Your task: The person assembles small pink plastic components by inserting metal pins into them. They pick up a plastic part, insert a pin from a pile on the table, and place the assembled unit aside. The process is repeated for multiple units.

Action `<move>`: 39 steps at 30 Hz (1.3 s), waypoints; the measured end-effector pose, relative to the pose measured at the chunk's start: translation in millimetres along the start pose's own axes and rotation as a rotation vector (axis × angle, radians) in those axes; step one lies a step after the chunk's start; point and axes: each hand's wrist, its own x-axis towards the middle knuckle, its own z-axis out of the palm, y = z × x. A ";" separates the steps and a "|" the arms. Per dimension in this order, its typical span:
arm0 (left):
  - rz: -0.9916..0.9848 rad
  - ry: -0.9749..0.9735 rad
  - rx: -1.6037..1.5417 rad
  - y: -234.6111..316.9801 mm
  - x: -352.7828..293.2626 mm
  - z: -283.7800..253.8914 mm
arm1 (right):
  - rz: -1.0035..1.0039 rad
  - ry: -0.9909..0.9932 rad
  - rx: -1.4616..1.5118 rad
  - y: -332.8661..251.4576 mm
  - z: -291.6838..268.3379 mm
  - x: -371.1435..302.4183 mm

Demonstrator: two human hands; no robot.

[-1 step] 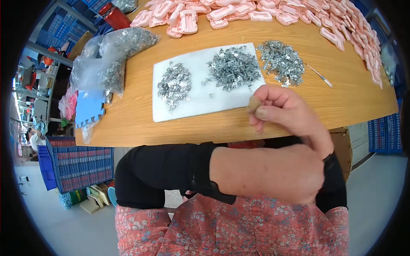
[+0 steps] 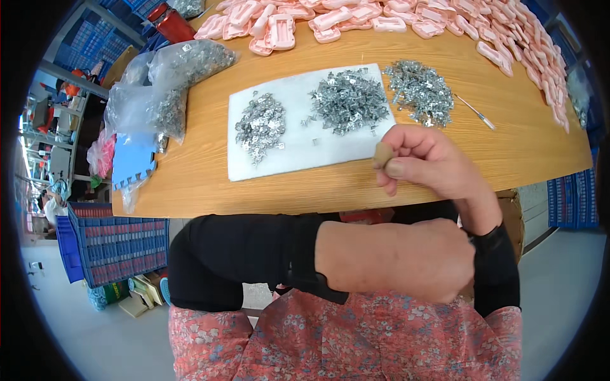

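My left forearm crosses in front of me, and my left hand (image 2: 445, 260) lies beside my right forearm, close to the edge of the black sleeve (image 2: 497, 270). Its fingers are bent out of sight, so whether they grip anything is hidden. Raised over the table's front edge, my right hand (image 2: 422, 159) has thumb and index finger drawn together. A tan cover-like piece (image 2: 382, 154) shows at the index fingertip; whether it is worn or pinched is unclear. Beyond that hand, a white foam sheet (image 2: 292, 162) bears two heaps of small metal pieces (image 2: 348, 101) (image 2: 260, 127).
Another metal heap (image 2: 419, 92) and a slim pointed tool (image 2: 475, 112) lie right of the foam. Pink plastic shells (image 2: 330, 22) cover the far edge of the wooden table (image 2: 203, 190). Bags of metal parts (image 2: 168, 89) sit left, near a blue foam mat (image 2: 133, 162). Blue crates (image 2: 121, 244) stand below.
My left hand has slid a little to the left, uncovering more of the right sleeve. My right hand has shifted slightly to the right.
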 end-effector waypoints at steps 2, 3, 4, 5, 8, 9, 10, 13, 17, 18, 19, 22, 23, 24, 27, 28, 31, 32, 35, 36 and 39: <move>0.027 -0.147 0.121 -4.9 -12.5 14.8 | -0.020 -0.017 -0.124 -11.0 3.5 -3.7; 0.018 -0.112 0.145 -9.3 -15.3 19.3 | -0.028 -0.010 -0.177 -14.9 3.6 -6.4; 0.009 -0.075 0.168 -13.6 -17.9 23.8 | -0.071 -0.037 -0.290 -20.3 6.7 -6.1; -0.001 -0.039 0.192 -17.7 -20.4 28.4 | -0.113 -0.065 -0.403 -25.8 12.7 -2.7; -0.023 0.066 0.380 -19.1 -22.1 19.5 | -0.074 -0.061 -0.569 -35.5 21.7 3.6; -0.019 0.104 0.506 -15.2 -18.1 0.5 | -0.029 -0.034 -0.594 -36.8 21.0 5.4; -0.036 0.082 0.647 -8.0 -16.2 -12.8 | -0.033 -0.046 -0.582 -35.0 20.9 6.4; -0.071 -0.181 0.943 11.2 -13.5 -32.3 | -0.007 -0.121 -0.560 -29.9 22.4 12.6; 0.117 -0.609 0.320 6.6 -1.5 -23.9 | 0.114 -0.192 -0.504 -38.0 16.2 16.2; 0.109 -0.427 0.103 0.6 -17.8 -43.4 | 0.131 -0.188 -0.468 -38.2 12.9 13.8; 0.082 -0.258 -0.143 -4.1 -31.6 -63.9 | 0.133 -0.174 -0.367 -36.2 12.7 13.4; 0.155 0.183 -0.954 -27.8 -56.4 -124.8 | 0.107 -0.089 -0.148 -21.9 8.6 9.4; 0.188 0.305 -1.243 -35.6 -55.5 -146.6 | 0.071 -0.044 -0.135 -19.8 11.4 4.2; 0.145 0.477 -1.526 -52.9 -64.2 -151.9 | 0.042 -0.064 -0.087 3.5 4.6 15.9; 0.392 0.939 -1.798 -55.2 -84.1 -173.0 | -0.018 -0.061 -0.007 26.9 24.2 29.9; 0.483 1.007 -1.874 -49.7 -87.4 -176.0 | -0.020 -0.061 0.009 30.3 31.7 33.7; 0.710 1.142 -2.027 -38.6 -95.4 -178.0 | -0.058 -0.067 0.058 45.2 52.9 46.0; 0.743 1.136 -2.032 -38.5 -98.0 -179.0 | -0.066 -0.076 0.097 47.9 59.6 49.0; 0.842 1.161 -2.059 -38.5 -102.8 -177.9 | -0.094 -0.147 0.198 52.2 72.3 56.2; 0.868 1.183 -2.072 -39.0 -99.8 -174.6 | -0.104 -0.166 0.198 55.8 71.8 58.5; 0.882 1.207 -2.067 -40.8 -98.8 -171.2 | -0.095 -0.162 0.204 55.2 70.7 57.9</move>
